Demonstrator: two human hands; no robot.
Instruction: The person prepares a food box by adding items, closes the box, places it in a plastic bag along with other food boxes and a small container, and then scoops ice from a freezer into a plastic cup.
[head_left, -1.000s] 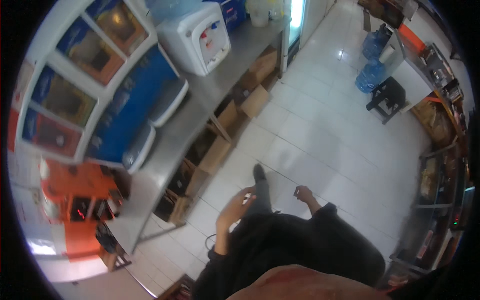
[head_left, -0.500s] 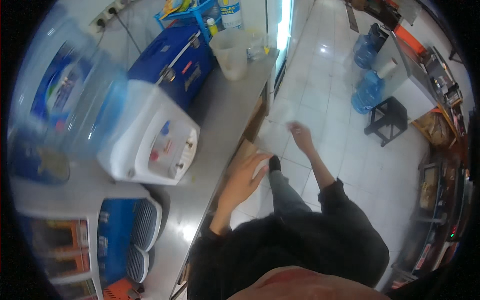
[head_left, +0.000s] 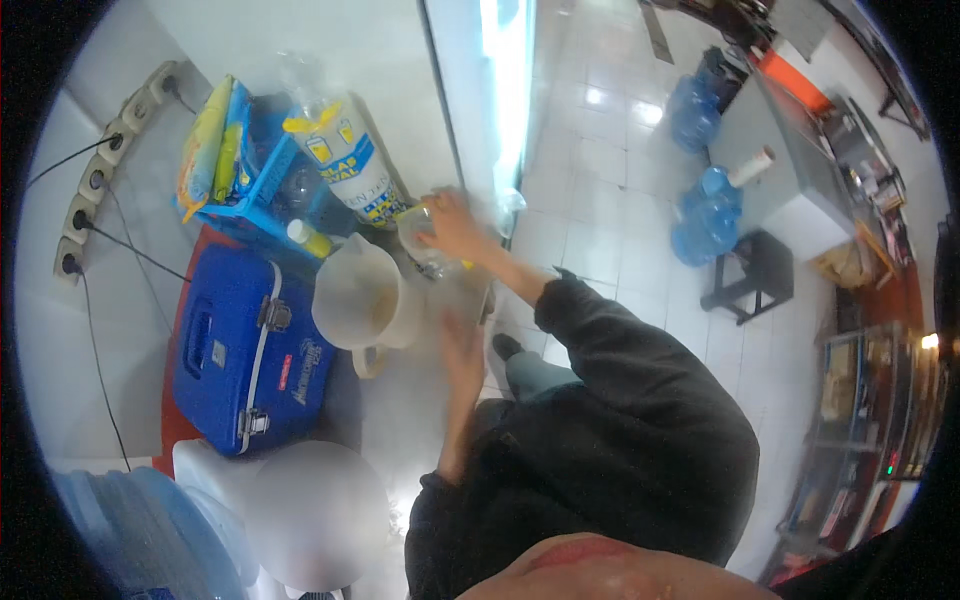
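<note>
My right hand (head_left: 455,232) reaches over the far end of the metal counter, its fingers closed on the rim of a clear plastic cup (head_left: 412,222). Right of a translucent white pitcher (head_left: 345,298), my left hand (head_left: 462,345) is smeared by motion, so its fingers cannot be made out. The pitcher stands upright, its handle toward me. Behind the cup leans a clear bag of plastic cups (head_left: 350,160) with blue and yellow print.
On the left are a blue cooler box (head_left: 250,350), a blue basket (head_left: 265,195) with packets and a power strip (head_left: 110,150). A water dispenser (head_left: 215,480) sits at lower left. Across the tiled floor (head_left: 600,190) are blue water jugs (head_left: 708,225) and a black stool (head_left: 750,275).
My view has shifted toward the counter's far end. My right hand has come from over the floor to the plastic cup; my left hand has moved forward beside the pitcher.
</note>
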